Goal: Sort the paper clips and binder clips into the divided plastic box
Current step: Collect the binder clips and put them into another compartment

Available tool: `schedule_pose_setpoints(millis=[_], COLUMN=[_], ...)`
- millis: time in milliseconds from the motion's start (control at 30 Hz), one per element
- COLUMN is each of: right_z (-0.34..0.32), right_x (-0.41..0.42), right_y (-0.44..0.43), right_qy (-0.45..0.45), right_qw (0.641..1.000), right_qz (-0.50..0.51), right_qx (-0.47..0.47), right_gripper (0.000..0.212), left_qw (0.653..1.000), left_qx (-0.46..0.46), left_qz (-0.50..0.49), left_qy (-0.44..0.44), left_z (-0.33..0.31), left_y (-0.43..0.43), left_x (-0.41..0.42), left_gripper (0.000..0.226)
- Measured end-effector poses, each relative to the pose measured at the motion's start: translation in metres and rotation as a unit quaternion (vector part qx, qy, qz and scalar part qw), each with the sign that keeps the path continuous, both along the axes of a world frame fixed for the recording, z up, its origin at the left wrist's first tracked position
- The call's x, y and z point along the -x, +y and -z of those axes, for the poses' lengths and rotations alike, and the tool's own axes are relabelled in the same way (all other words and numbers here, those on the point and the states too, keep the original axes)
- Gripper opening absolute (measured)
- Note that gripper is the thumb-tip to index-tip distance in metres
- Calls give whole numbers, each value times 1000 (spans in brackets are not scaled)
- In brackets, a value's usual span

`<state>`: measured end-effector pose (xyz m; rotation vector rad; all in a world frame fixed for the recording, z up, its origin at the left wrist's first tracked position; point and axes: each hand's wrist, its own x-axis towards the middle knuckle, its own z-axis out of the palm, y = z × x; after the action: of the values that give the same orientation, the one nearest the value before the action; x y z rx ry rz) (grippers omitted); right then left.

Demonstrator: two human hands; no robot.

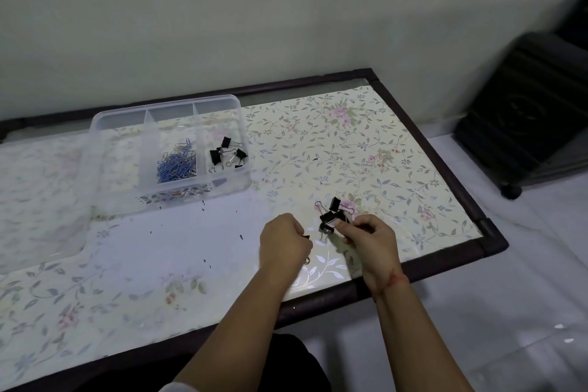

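Note:
A clear divided plastic box (pixel 105 124) stands at the back left of the table. Its middle compartment holds a heap of blue paper clips (pixel 176 162); its right compartment holds several black binder clips (pixel 227 153). A small cluster of black binder clips (pixel 334 213) lies on the table near the right front. My right hand (pixel 370 240) pinches one clip at the near edge of that cluster. My left hand (pixel 283 240) is a fist just left of it, closed on binder clips, with a black corner and a wire loop sticking out.
The table (pixel 381 153) has a floral cover and a dark frame, with its right and front edges close to my hands. The box's clear lid (pixel 44 200) lies left of the box. A dark cabinet on wheels (pixel 525 124) stands on the floor at the right.

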<state>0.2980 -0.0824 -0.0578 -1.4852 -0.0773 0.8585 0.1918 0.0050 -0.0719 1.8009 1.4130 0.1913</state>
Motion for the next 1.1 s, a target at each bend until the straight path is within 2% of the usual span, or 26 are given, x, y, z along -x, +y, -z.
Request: schedule_pose_setpoints(millis=[100, 167, 200, 233, 267, 300, 333, 400, 467, 533, 567, 667, 733, 800, 867, 967, 1033, 1067, 1100], right_z=[0, 0, 0, 1, 2, 5, 8, 14, 19, 20, 20, 19, 18, 16, 13, 14, 15, 14, 12], right_x=[-5, -12, -16, -18, -20, -22, -23, -24, -26, -28, -30, -34, -34, -34, -35, -34, -33, -32, -32], right_y=[-2, -3, -4, -4, -4, -3, -2, 3, 8, 9, 7, 0, -4, -5, -3, 0, -1, -2, -4], right_qy=[76, 128, 127, 88, 6, -110, -225, -376, -416, -422, -424, -417, -419, -420, -414, -405, -412, -412, -394], right_qw=[996, 989, 989, 995, 1000, 989, 959, 884, 850, 844, 842, 847, 842, 836, 836, 839, 836, 842, 864], right_qz=[43, 56, 47, 20, -21, -70, -123, -212, -260, -261, -257, -253, -267, -283, -290, -289, -286, -276, -251], right_qx=[-32, -55, -52, -30, 19, 76, 122, 177, 192, 204, 211, 212, 209, 212, 214, 222, 221, 212, 189], right_gripper=[27, 30, 32, 34, 36, 39, 43, 51, 47, 33, 27, 26, 35, 45, 40, 21, 18, 17, 16], left_qw=[998, 990, 980, 965, 946, 930, 927, 952, 992, 994, 989, 986, 989, 996, 992, 957, 930, 913, 891], left_qx=[40, 80, 111, 153, 199, 234, 250, 215, 86, -41, -72, -102, -104, -64, 29, 171, 244, 276, 310], left_qz=[-28, -55, -75, -100, -125, -142, -142, -98, 2, 100, 123, 127, 108, 37, -49, -108, -128, -150, -176], left_qy=[-48, -105, -144, -188, -224, -244, -241, -194, -93, 8, 27, 21, 6, -42, -116, -210, -244, -262, -282], left_z=[-3, -7, -10, -15, -18, -21, -21, -17, -10, -2, 0, 3, 5, 2, -5, -14, -18, -20, -21], left_y=[0, 1, 2, 2, 2, 1, 0, -4, -11, -17, -18, -15, -13, -13, -13, -8, -5, -4, -2], left_x=[0, -1, -2, -4, -6, -7, -9, -11, -12, -14, -15, -15, -12, -9, -8, -12, -15, -15, -15], left_gripper=[14, 11, 11, 11, 12, 15, 17, 17, 21, 30, 32, 24, 20, 18, 18, 17, 15, 15, 14])
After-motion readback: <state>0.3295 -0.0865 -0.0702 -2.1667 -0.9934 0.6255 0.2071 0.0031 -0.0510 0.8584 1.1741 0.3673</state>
